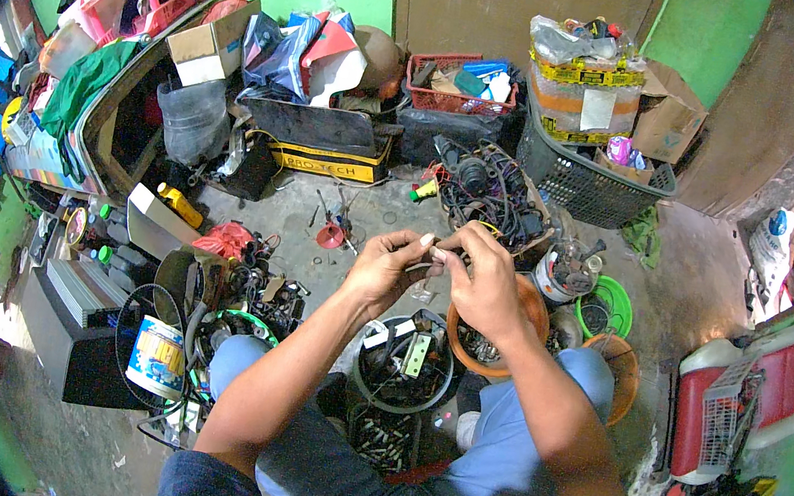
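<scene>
My left hand (382, 271) and my right hand (487, 285) meet in front of me, raised above the containers between my knees. Both are closed in a fingertip pinch on one small thing; it is mostly hidden by the fingers and too small to name. Below them stands a round grey bucket (451, 389) of dark parts, with a pale green perforated strip (417, 355) lying on top. Under my right hand is an orange basin (539, 312) holding small metal pieces. Closer to my lap sits a dark tray (412, 451) of small metal parts.
A heap of dark cables (489, 195) lies ahead. To the right are a green basin (622, 303) and a large grey basket (575, 193). A white-blue tub (158, 357) and a black box (71, 326) stand left. A red-cushioned seat (785, 385) is far right.
</scene>
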{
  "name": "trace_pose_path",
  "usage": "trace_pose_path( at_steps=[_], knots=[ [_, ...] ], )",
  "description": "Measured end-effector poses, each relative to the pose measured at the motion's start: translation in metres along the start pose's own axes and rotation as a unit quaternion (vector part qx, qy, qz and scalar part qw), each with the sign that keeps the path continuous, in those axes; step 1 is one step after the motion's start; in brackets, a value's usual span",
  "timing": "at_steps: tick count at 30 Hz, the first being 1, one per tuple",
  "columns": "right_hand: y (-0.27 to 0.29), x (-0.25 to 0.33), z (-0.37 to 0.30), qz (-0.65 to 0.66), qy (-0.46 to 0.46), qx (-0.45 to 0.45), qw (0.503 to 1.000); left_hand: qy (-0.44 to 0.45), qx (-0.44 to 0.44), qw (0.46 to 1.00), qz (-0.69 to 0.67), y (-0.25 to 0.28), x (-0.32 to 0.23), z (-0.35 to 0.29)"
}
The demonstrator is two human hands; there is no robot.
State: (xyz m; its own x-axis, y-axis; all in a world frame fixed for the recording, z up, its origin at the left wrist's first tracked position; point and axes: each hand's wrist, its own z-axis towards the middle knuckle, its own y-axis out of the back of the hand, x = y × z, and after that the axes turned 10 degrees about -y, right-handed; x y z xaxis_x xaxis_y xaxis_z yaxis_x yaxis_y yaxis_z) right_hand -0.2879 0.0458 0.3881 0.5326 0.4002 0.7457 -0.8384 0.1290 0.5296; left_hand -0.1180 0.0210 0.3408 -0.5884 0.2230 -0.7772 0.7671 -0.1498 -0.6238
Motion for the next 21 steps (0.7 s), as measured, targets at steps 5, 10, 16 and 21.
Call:
trace_pose_path(
  at_steps=[5, 10, 16, 21],
  knots=[
    [0.001, 0.006, 0.003, 0.034, -0.001, -0.013, 0.999, -0.006, 0.017, 0.999, -0.029, 0.004, -0.001, 0.000],
    [-0.013, 0.019, 0.010, 0.095, -0.051, -0.048, 0.993, -0.050, 0.016, 0.995, -0.080, 0.001, -0.007, -0.002],
    [-0.028, 0.023, 0.018, 0.047, -0.031, -0.070, 0.996, -0.098, 0.000, 0.994, -0.054, 0.004, -0.013, -0.004],
    [-0.029, 0.018, 0.013, 0.085, -0.036, -0.043, 0.995, -0.082, 0.006, 0.997, -0.001, 0.003, -0.016, -0.010]
  ],
)
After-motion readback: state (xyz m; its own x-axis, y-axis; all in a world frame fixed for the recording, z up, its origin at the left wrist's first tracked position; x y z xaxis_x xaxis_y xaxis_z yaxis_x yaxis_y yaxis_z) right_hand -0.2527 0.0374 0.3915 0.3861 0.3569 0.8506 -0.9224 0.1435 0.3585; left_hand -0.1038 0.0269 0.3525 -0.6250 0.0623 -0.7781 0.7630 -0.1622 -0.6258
